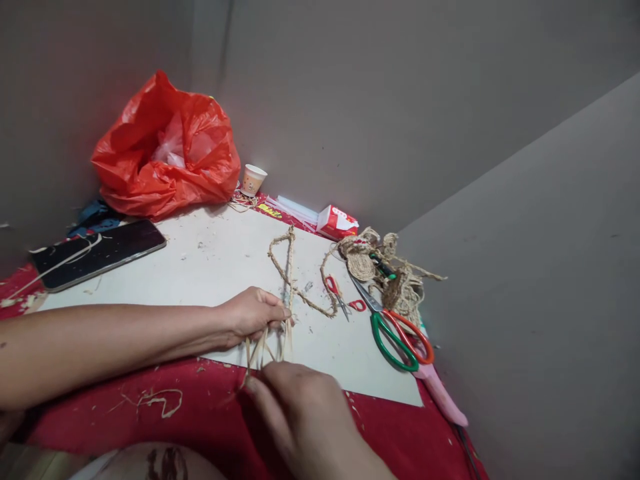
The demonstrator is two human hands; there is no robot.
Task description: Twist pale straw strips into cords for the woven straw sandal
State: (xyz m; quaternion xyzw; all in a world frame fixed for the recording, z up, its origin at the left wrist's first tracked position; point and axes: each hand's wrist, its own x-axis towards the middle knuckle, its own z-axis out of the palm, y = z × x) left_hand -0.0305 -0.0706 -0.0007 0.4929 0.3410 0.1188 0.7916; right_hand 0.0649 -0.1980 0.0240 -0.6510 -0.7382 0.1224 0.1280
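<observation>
Both left hand (257,312) and right hand (305,407) pinch thin tan fibre strands (259,351) across the flat white board (220,260)'s near edge, seemingly for tension.

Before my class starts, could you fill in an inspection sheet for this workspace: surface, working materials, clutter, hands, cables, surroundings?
Surface: white board on red cloth, scattered with fibre scraps.
Materials: pale fibre strands between the hands; brown cord looped on the board.
Clutter: smartphone, orange-red plastic bag, paper cup, large scissors, small scissors, coiled cord bundle.
Hands: left hand pinches the strands; right hand appears to grip them closer to the body.
Cables: dark cable near a pink handle; full run not visible.
Surroundings: grey walls behind and to the right.
</observation>
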